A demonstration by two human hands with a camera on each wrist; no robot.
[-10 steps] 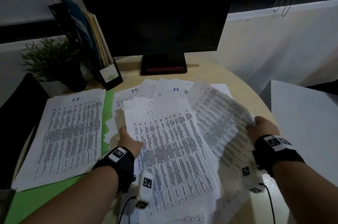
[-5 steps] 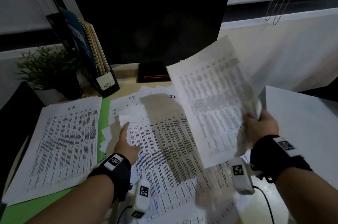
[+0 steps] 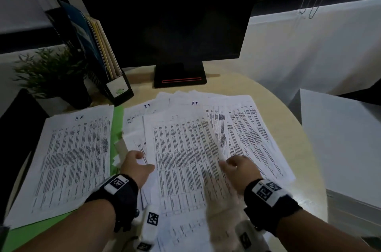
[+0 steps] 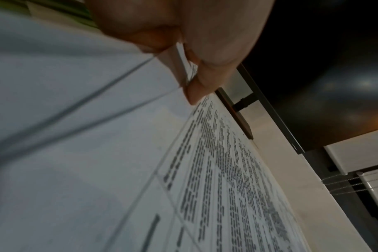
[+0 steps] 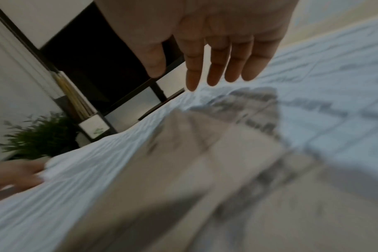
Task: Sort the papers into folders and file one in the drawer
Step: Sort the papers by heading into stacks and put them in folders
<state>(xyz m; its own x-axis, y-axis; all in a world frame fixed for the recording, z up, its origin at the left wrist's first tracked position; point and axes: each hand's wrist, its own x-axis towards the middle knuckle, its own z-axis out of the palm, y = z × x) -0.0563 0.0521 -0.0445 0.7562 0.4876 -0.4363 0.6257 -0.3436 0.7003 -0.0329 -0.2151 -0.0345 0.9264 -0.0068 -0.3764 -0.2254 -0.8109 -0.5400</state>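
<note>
On a round, pale worktop (image 3: 284,120) in front of a dark monitor (image 3: 160,14), a person sorts printed sheets. The left hand (image 3: 135,166) pinches the left edge of the top sheet of a loose central pile of papers (image 3: 185,152), thumb and fingers (image 4: 196,80) closed on the paper edge in the left wrist view. The right hand (image 3: 237,167) hovers just above the right side of the same pile, its fingers (image 5: 213,68) straight and slightly spread, holding nothing; blur hides whether the fingertips touch the paper. Several sheets in the pile carry a handwritten "IT" heading at the top. A further printed sheet (image 3: 247,134) lies to the right, overlapping the pile. To the left, a separate sheet marked "HR" (image 3: 74,159) rests on an open green folder (image 3: 117,120), whose edge shows beside and below it. Behind these stand a black magazine file (image 3: 115,84) holding upright folders and a small potted plant (image 3: 51,74) at the worktop's left rear. A white cabinet top (image 3: 340,138) sits to the right of the worktop.
</note>
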